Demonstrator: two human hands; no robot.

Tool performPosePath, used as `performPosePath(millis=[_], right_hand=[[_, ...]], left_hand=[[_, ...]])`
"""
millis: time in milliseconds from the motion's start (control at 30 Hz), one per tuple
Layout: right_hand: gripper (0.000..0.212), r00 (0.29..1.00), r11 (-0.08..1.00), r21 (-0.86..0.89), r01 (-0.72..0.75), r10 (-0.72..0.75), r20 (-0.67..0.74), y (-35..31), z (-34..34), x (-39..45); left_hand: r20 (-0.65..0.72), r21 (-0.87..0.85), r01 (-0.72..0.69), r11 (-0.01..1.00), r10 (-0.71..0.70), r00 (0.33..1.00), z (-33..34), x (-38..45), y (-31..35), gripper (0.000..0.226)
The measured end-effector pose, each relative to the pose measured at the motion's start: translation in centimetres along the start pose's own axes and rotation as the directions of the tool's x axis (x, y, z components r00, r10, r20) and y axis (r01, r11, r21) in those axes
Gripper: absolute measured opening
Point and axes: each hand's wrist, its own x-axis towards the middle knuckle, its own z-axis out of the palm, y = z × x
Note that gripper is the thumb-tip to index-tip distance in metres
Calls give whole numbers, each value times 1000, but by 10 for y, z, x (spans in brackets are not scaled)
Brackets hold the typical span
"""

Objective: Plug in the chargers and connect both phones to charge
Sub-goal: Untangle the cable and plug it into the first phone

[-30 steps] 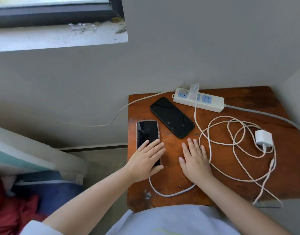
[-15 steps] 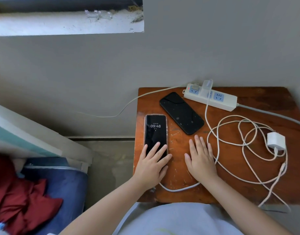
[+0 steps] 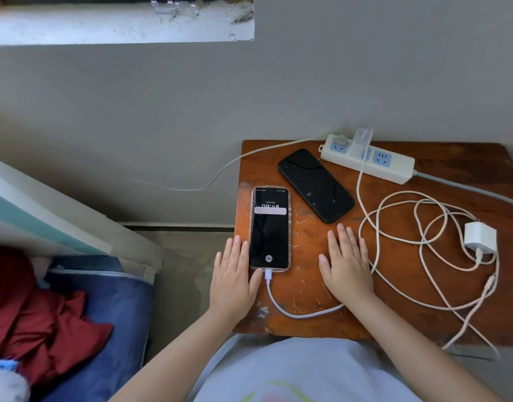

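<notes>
A phone in a clear case (image 3: 269,227) lies on the wooden table (image 3: 452,314) with its screen lit and a white cable (image 3: 281,307) plugged into its bottom end. That cable runs to a white charger (image 3: 361,139) standing in the power strip (image 3: 368,158). A black phone (image 3: 316,185) lies dark beside it, with no cable in it. A second white charger (image 3: 480,237) with a tangled cable (image 3: 423,236) lies loose on the right. My left hand (image 3: 233,278) rests flat beside the lit phone. My right hand (image 3: 345,262) lies flat and empty on the table.
A grey wall stands right behind the table. Another plug (image 3: 341,139) sits in the strip's left socket, its thin cord (image 3: 220,172) trailing off to the left. A bed with blue bedding (image 3: 104,329) and red cloth (image 3: 31,309) is at the left.
My left hand has slid off the lit phone to its left side, uncovering the plugged cable end. The screen has lit up further with a notification. My right hand stays put.
</notes>
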Motion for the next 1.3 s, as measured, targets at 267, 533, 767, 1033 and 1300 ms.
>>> performPosePath(millis=[267,533,767,1033,1300], right_hand=[[55,1000,1000,-19,-14,14,-5,-1,1,0],[56,999,998,-54,-22,24,45,-3,-5,2],[57,996,998,-55,-43,47,77,-10,-15,8],[47,999,998,57,-41,40,16,-10,-20,10],[34,979,996,73,48,-32,-201,-15,-45,52]], left_hand=[[37,-24,46,999,-45,998,5,-2,1,73],[24,-31,33,999,-32,999,5,-1,2,73],[13,-39,27,999,-27,1000,1,-2,4,72],[15,-72,35,997,-34,999,-1,-2,5,73],[-5,-64,25,998,-25,1000,1,-2,4,72]])
